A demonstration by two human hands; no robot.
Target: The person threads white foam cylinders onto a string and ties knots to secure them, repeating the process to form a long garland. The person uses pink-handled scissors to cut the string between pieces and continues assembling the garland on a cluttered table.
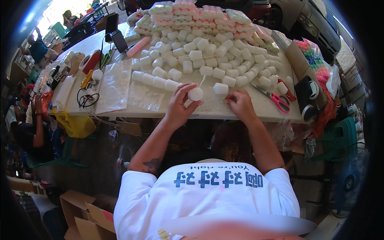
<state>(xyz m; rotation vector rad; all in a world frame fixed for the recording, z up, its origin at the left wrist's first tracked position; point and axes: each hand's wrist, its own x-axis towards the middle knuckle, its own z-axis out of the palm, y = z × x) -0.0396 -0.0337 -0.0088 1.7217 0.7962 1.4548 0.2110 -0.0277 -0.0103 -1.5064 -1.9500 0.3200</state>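
Observation:
My left hand (pixel 179 107) is closed around a white cylindrical piece (pixel 195 94), its round end showing, above the table's near edge. A short pale cord (pixel 203 81) rises just beyond that piece; whether it is fixed to it I cannot tell. My right hand (pixel 243 105) rests by the table edge with thumb and fingertips pinched together. Anything between those fingertips is too small to make out. Just beyond lies a loose white cylinder (pixel 220 88). Many similar white cylinders (pixel 196 55) cover the middle of the table, some in curved rows.
Scissors with pink handles (pixel 280 103) lie to the right, beside a black-and-white device (pixel 310 92) and a cardboard box (pixel 300 60). Clear plastic bags (pixel 114 88) and a black cable (pixel 88 98) are at left. Packed bags (pixel 192 14) are piled at the back. A person (pixel 34 128) sits at far left.

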